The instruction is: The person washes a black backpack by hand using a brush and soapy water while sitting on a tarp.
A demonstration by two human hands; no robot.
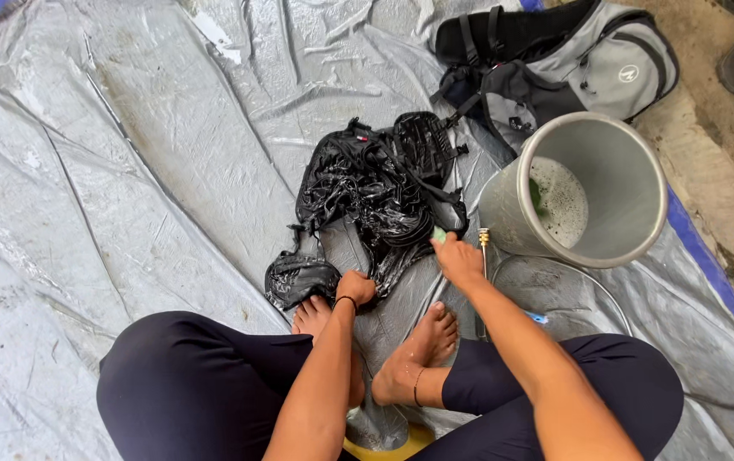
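A wet, soapy black backpack (367, 192) lies crumpled on a grey plastic sheet (128, 154) in front of my bare feet. My left hand (355, 287) is closed on the lower edge of the backpack, near a strap pad (300, 279). At the bag's right edge, my right hand (457, 259) grips a small green scrubber (439, 233) pressed against the fabric.
A grey bucket (640, 175) with foamy water and something green inside stands to the right. A hose with a brass nozzle (484, 239) lies beside it. A grey and black backpack (572, 64) rests at the upper right. Bare ground borders the sheet's blue right edge.
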